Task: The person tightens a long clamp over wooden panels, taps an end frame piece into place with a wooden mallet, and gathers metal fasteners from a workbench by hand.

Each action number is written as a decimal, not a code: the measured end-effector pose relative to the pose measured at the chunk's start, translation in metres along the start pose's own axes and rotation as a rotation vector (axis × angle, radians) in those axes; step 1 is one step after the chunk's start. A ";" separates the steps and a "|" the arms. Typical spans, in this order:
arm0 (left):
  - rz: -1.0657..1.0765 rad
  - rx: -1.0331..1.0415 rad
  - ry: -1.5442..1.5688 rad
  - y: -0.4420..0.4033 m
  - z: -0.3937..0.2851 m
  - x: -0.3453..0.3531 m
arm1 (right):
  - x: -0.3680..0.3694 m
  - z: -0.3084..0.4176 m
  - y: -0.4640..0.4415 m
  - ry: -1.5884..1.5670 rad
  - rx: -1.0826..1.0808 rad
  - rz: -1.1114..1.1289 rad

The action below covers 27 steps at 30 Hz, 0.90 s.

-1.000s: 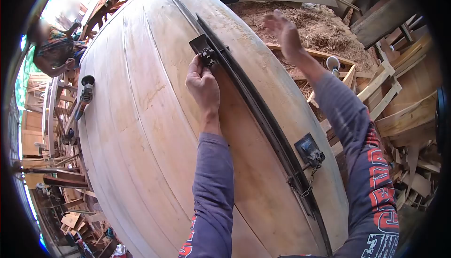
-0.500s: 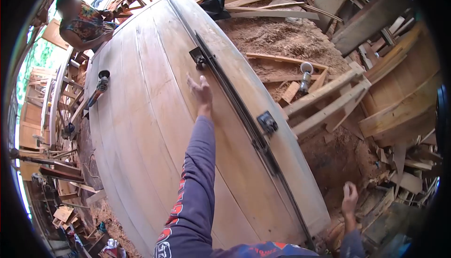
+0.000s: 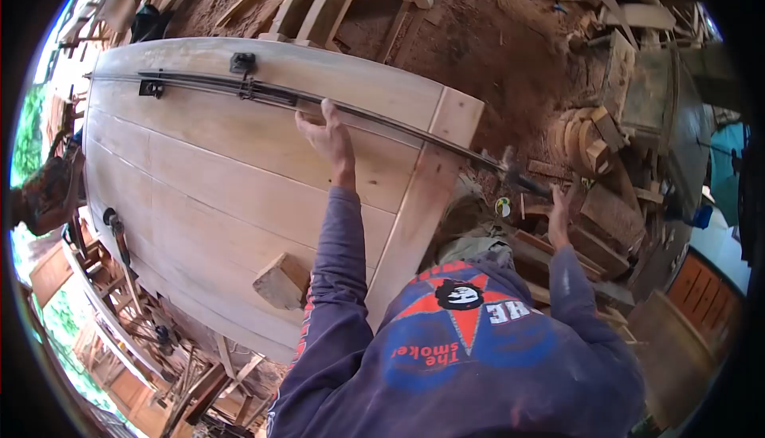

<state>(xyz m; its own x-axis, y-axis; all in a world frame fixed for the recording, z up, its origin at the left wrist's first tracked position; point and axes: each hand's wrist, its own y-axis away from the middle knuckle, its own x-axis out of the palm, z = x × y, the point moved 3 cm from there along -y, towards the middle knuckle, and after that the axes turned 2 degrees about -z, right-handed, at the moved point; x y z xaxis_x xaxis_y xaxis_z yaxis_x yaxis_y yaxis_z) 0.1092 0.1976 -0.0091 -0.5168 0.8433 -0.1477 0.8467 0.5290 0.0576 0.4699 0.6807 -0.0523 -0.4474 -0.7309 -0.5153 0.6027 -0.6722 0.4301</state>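
A long dark bar clamp (image 3: 374, 121) lies across a pale wooden panel (image 3: 215, 147) made of several boards. Its end juts past the panel's near edge. There my right hand (image 3: 560, 219) has its fingers closed at the tip of the clamp's handle. My left hand (image 3: 331, 141) is over the panel, close beside the bar, fingers spread and holding nothing; whether the fingertips touch the bar is unclear. Two black clamp blocks, one (image 3: 242, 62) beyond the bar and another (image 3: 151, 87) farther left, sit along it.
A wood block (image 3: 283, 281) rests on the panel near my left forearm. A power tool (image 3: 116, 232) lies at the panel's left side. Another person's arm (image 3: 48, 195) shows at far left. Sawdust and wood offcuts (image 3: 594, 139) cover the ground on the right.
My view has swung toward the panel's near end. My right hand, free beside the panel before, is now at the clamp's handle. My left hand has come nearer the bar.
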 end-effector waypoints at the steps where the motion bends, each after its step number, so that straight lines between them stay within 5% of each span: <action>1: 0.024 -0.046 -0.159 0.013 -0.017 0.009 | 0.006 0.004 0.006 -0.140 0.085 -0.042; 7: -0.046 -0.108 -0.631 0.012 -0.028 0.044 | 0.031 0.009 0.005 -0.674 0.311 -0.220; 27: -0.045 0.126 -0.741 -0.010 0.023 0.027 | 0.024 -0.013 0.004 -0.463 0.252 -0.152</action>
<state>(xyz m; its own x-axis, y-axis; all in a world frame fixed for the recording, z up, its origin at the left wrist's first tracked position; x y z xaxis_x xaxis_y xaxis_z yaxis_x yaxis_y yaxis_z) 0.0896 0.2133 -0.0361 -0.3688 0.5127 -0.7753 0.8578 0.5091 -0.0713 0.4699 0.6625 -0.0724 -0.7954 -0.5607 -0.2300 0.3572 -0.7403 0.5695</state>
